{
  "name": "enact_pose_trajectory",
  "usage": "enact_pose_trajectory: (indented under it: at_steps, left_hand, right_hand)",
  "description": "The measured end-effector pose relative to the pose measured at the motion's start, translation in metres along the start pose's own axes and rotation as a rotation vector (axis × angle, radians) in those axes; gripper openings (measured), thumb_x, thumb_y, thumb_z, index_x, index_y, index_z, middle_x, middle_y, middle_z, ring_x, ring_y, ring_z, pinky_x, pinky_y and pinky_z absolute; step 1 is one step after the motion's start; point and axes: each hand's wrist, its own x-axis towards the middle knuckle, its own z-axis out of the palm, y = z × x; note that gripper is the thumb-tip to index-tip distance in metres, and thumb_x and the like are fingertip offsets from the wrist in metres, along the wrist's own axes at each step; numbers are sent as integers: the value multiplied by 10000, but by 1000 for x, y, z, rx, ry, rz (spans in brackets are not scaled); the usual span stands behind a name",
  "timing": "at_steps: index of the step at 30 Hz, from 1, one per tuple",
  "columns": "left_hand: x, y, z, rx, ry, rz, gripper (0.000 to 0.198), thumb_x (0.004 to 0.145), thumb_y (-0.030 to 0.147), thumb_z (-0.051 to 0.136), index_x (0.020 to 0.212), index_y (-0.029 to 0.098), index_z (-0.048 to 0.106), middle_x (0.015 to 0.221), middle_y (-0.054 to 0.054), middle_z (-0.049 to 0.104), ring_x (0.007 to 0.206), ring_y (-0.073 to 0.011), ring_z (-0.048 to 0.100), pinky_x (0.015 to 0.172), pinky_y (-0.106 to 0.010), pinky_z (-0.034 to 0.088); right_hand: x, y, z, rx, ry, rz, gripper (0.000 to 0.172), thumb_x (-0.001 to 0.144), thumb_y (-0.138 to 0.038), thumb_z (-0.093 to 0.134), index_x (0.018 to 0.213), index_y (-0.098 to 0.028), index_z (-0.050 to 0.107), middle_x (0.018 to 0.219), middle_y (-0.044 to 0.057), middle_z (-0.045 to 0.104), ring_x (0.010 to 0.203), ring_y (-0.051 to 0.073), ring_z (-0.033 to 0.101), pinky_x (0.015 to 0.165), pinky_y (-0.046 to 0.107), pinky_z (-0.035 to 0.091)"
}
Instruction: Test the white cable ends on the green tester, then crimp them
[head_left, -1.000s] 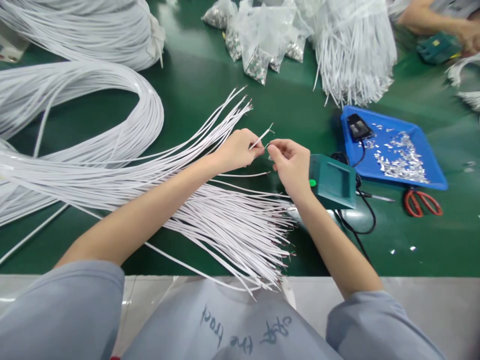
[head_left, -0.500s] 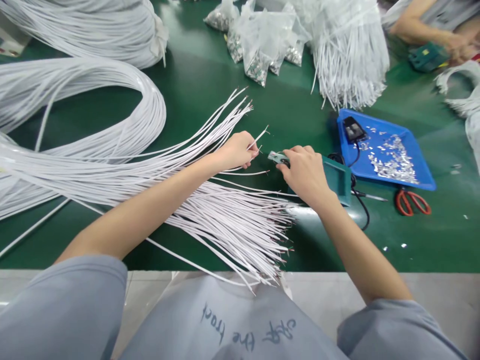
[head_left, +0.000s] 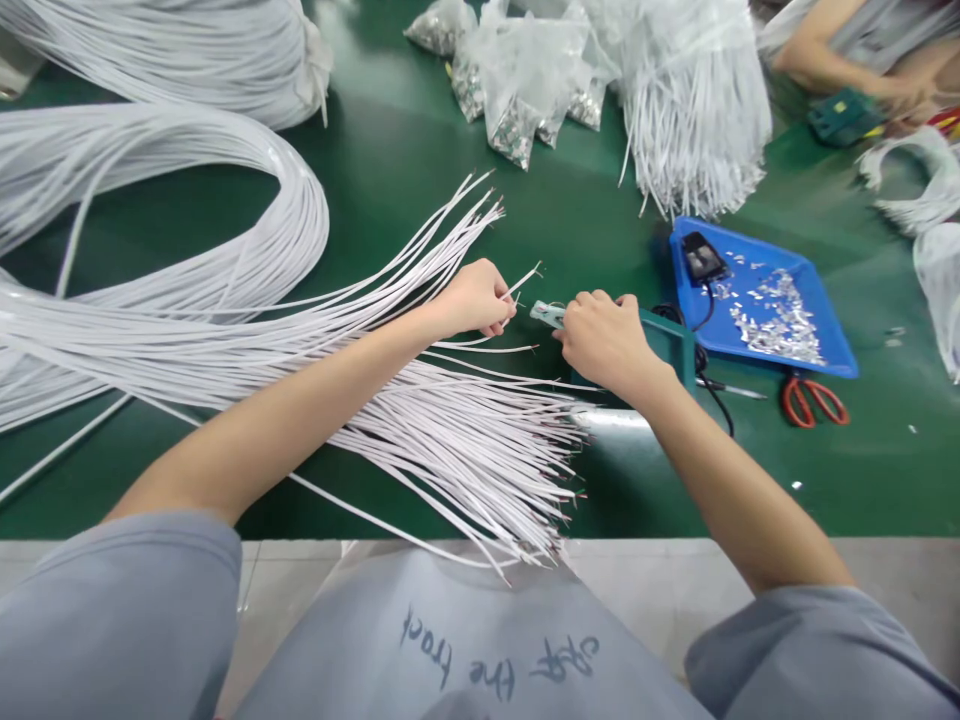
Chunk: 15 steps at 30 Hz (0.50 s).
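Observation:
My left hand is closed on a thin white wire whose stripped end sticks out to the right. My right hand is closed on a small grey-green tool, held just right of the wire's tip. Under my right hand sits a green box-shaped device with a black cable. Below both hands, a fan of cut white wires lies on the green table, their ends pointing right.
Big coils of white wire fill the left. A blue tray with small metal parts and red-handled scissors lie to the right. Clear bags of metal parts and a wire bundle sit behind. Another person's arm works far right.
My right hand left the wire tip, dropped onto the green device and took hold of the small tool. My left hand keeps holding the wire in about the same place.

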Motion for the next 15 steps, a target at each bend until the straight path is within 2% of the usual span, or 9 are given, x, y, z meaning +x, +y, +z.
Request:
enact_pose_trajectory:
  at_steps: [10, 13, 15]
  left_hand:
    - [1, -4, 2, 17, 4, 1, 195, 736, 42, 633, 550, 97, 609, 484, -54, 597, 522, -169, 654, 522, -279, 568]
    - [3, -5, 1, 24, -1, 6, 189, 748, 42, 625, 567, 93, 619, 499, -57, 608, 531, -170, 661, 531, -283, 574]
    - [4, -7, 1, 24, -4, 23, 167, 748, 43, 626, 590, 96, 631, 504, -49, 612, 533, -167, 663, 535, -281, 576]
  right_hand:
    - [8, -15, -4, -1, 21, -41, 217, 871, -160, 484, 768, -113, 669, 855, 178, 675, 872, 309, 586, 754, 466, 410]
    - [9, -11, -5, -5, 18, -44, 219, 883, -191, 493, 796, -103, 674, 881, 182, 679, 899, 316, 590, 765, 458, 415]
    - [10, -4, -5, 32, 22, -73, 279, 917, -254, 467, 829, -96, 680, 938, 187, 682, 932, 316, 589, 790, 453, 422]
